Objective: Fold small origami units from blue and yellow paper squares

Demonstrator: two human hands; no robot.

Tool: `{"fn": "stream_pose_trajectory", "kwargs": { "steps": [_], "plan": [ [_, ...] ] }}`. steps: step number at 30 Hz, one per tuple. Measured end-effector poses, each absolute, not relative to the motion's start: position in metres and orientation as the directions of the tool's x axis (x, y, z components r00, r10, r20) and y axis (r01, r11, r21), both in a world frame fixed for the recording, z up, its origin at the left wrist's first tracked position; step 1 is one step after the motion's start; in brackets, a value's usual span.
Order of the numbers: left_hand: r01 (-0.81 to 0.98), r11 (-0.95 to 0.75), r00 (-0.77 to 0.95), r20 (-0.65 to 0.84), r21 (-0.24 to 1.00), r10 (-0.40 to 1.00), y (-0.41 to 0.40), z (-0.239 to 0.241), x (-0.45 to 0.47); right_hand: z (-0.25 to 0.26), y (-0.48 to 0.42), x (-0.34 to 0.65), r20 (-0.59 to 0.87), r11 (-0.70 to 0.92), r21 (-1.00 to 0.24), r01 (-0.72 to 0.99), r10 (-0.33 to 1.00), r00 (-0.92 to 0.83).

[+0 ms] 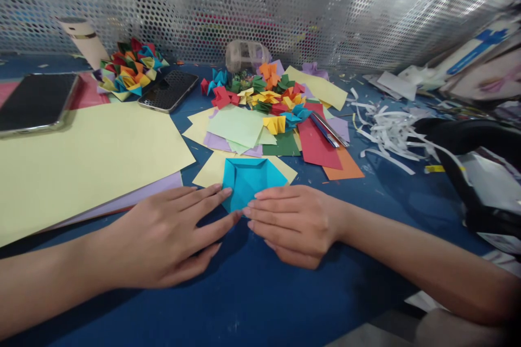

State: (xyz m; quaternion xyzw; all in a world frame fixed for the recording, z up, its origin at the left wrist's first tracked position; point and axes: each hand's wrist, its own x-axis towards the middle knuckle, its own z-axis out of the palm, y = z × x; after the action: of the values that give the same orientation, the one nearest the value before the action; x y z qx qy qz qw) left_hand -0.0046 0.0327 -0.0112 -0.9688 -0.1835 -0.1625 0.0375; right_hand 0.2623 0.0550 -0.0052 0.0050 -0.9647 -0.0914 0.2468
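A blue sheet of origami paper (249, 180) lies on the table with its edges folded inward. My left hand (163, 233) rests flat, its fingers spread and their tips on the paper's left and lower edge. From the other side, my right hand (295, 222) lays its stretched fingers side by side over the lower right of the paper, hiding that corner. Beneath the blue paper are pale yellow sheets (209, 169). Just beyond them sits a stack of light green (236, 126) and lilac paper.
Folded paper pieces (264, 95) in several colours lie behind the stack, with pens (328, 130) to their right. Large yellow paper (93, 162) and two phones (36, 102) (169, 90) are at left. White paper strips (386, 133) lie at right. A perforated metal panel (163, 5) closes the back.
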Motion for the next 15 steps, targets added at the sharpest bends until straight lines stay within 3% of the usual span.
{"fn": "stream_pose_trajectory", "kwargs": {
  "steps": [11,15],
  "plan": [
    [0.360,-0.933,0.884,0.321,0.000,0.341,0.0330,-0.0143,-0.0069,-0.0057,0.0545,0.2637,0.463,0.976,0.213,0.053,-0.053,-0.885],
    [0.375,-0.927,0.885,0.301,-0.008,0.355,0.0331,-0.0152,-0.0077,-0.0042,0.0560,0.2645,0.456,0.958,0.288,0.008,-0.130,-0.880]
  ]
}}
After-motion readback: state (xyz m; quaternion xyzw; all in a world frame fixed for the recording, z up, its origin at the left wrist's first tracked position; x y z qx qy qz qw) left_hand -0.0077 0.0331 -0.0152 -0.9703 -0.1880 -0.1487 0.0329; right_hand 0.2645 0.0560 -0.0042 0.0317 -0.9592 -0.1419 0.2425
